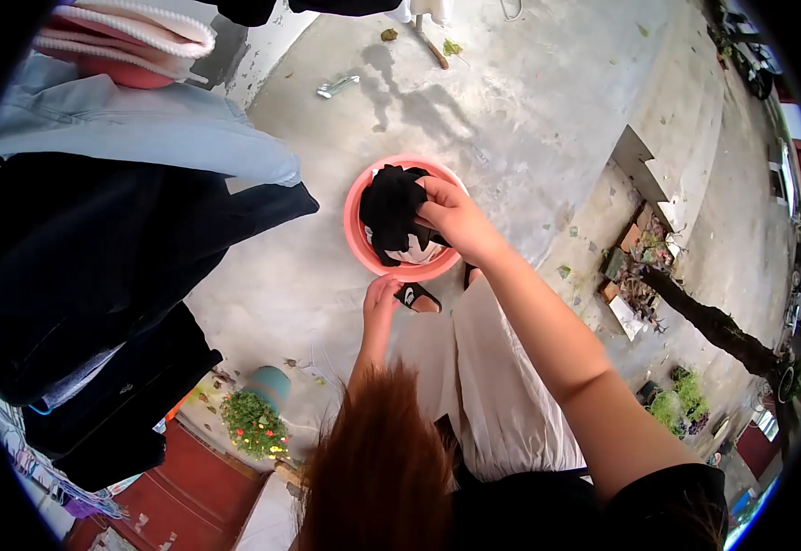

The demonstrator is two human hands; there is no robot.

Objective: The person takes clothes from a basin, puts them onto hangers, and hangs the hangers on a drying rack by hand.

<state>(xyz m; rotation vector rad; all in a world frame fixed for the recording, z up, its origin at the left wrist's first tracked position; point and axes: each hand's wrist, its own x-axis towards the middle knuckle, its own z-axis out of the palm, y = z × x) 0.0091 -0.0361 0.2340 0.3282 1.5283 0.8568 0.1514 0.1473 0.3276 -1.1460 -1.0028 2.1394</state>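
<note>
The right arm [547,317] stretches far, the right hand [454,216] pinching black cloth [389,200] over the pink basin [354,230]. Nearer, the left hand [380,296] curls; I cannot tell its grip.

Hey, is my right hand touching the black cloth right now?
Touching. The head view shows the right hand gripping the black cloth, thumb and fingers against it.

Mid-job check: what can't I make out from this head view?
In the head view:
- Floor of the pink basin: covered by clothes inside.
- Pale cloth there: partly behind the black cloth in the right hand.
- Upper left arm: behind brown hair.
- Pale blue garment: cut off at left edge.
</note>
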